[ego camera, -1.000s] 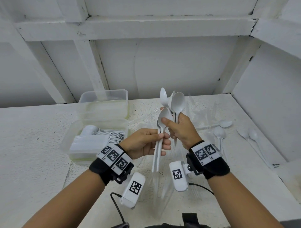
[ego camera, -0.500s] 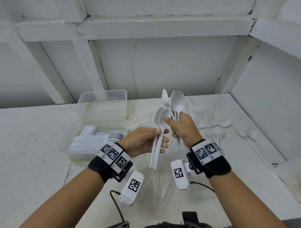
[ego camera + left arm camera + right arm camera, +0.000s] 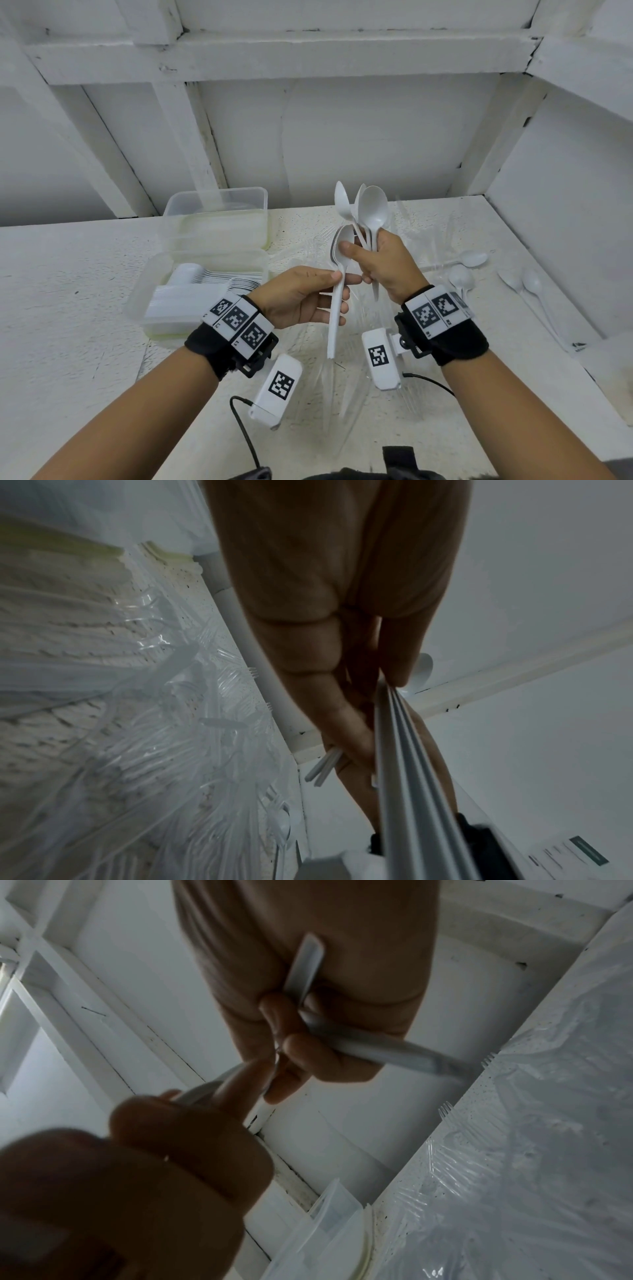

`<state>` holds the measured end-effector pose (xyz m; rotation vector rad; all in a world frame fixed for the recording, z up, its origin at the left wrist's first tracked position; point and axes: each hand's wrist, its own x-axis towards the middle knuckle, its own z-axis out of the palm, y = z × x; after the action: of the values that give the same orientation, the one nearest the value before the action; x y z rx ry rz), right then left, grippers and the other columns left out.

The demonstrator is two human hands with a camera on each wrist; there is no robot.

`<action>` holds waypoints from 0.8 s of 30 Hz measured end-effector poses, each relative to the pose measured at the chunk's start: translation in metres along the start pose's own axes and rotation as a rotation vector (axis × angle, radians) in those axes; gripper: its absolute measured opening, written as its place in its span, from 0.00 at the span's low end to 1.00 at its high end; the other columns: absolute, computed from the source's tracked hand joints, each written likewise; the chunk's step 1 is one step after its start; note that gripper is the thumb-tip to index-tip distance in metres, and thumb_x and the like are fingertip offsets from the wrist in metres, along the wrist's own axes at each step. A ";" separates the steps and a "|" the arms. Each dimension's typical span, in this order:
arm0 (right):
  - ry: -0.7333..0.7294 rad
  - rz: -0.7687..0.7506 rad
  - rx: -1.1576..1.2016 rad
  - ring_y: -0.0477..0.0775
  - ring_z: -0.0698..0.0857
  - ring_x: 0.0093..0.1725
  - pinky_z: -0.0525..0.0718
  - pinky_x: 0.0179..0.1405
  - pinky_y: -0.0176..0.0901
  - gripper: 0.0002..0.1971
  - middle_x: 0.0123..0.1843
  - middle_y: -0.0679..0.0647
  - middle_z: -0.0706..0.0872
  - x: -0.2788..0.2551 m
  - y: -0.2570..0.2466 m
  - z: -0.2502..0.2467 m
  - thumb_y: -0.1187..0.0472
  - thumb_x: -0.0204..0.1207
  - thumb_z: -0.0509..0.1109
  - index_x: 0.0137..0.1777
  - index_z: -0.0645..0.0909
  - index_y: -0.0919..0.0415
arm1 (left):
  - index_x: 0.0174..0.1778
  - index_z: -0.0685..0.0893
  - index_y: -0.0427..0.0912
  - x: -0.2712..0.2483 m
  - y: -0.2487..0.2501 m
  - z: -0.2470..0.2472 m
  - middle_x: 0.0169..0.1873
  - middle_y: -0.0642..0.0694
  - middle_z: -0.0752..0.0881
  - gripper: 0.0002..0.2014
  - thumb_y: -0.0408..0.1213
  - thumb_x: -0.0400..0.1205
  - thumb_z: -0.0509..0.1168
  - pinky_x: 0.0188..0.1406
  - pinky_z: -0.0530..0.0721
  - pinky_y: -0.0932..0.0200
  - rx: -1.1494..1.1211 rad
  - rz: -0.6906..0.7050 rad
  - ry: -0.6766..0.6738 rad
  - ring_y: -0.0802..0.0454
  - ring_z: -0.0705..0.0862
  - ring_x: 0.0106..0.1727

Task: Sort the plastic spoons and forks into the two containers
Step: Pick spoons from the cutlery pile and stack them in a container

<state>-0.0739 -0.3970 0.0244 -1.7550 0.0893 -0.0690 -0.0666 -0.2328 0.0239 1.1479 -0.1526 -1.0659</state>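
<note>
Spoons are held in both hands above the table (image 3: 68,274): the left hand (image 3: 301,298) pinches a nested stack of spoons (image 3: 337,294) by the handles between thumb and curled fingers, bowls up, and the right hand (image 3: 387,263) clamps a fanned bunch of spoons (image 3: 371,212) in a closed fist, bowls well above the knuckles. The right thumb presses on the bowl of the left-hand stack, so the two hands meet at that point. Risk one: the left-hand stack is gripped only at mid-handle, and the smooth handles can probably slide apart and drop onto the clear forks (image 3: 219,685) lying below the hands. Risk two: the fanned bunch is loosely aligned; merging it with the stack could splay or shed a spoon. Risk three: more loose spoons (image 3: 527,284) lie right of the right hand and could be missed. Both forearms rise from below, wrists bent inward, palms roughly facing each other. Left of the left hand stands a spoon-filled container (image 3: 150,274); a second container (image 3: 215,202) sits beyond it.
</note>
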 end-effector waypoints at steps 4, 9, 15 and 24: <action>-0.004 -0.032 0.014 0.40 0.73 0.19 0.72 0.17 0.35 0.06 0.26 0.44 0.76 0.000 -0.001 0.001 0.63 0.75 0.72 0.40 0.77 0.57 | 0.58 0.81 0.33 0.001 -0.001 0.002 0.33 0.46 0.81 0.16 0.36 0.79 0.58 0.40 0.89 0.54 -0.017 0.019 -0.022 0.53 0.85 0.33; 0.096 0.011 -0.003 0.38 0.73 0.21 0.68 0.17 0.32 0.12 0.40 0.53 0.78 -0.002 0.002 0.002 0.53 0.81 0.64 0.60 0.68 0.54 | 0.48 0.81 0.32 0.003 0.000 0.001 0.32 0.44 0.85 0.12 0.32 0.86 0.53 0.42 0.90 0.56 0.006 0.111 0.121 0.52 0.88 0.35; 0.078 -0.077 -0.085 0.38 0.72 0.31 0.70 0.30 0.30 0.05 0.34 0.42 0.74 -0.013 0.010 0.007 0.60 0.81 0.64 0.55 0.75 0.55 | 0.51 0.82 0.34 0.012 -0.003 0.001 0.44 0.40 0.88 0.11 0.33 0.87 0.54 0.48 0.88 0.56 -0.013 0.252 0.362 0.51 0.89 0.43; 0.138 -0.162 -0.239 0.40 0.75 0.34 0.75 0.33 0.24 0.11 0.36 0.49 0.76 -0.023 0.011 0.022 0.53 0.78 0.67 0.35 0.77 0.53 | 0.53 0.82 0.29 0.017 -0.004 0.010 0.46 0.38 0.88 0.13 0.33 0.87 0.54 0.44 0.89 0.60 -0.012 0.291 0.378 0.51 0.89 0.41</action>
<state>-0.0952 -0.3754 0.0093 -1.9929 0.0575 -0.3091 -0.0664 -0.2518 0.0183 1.2527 -0.0132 -0.5805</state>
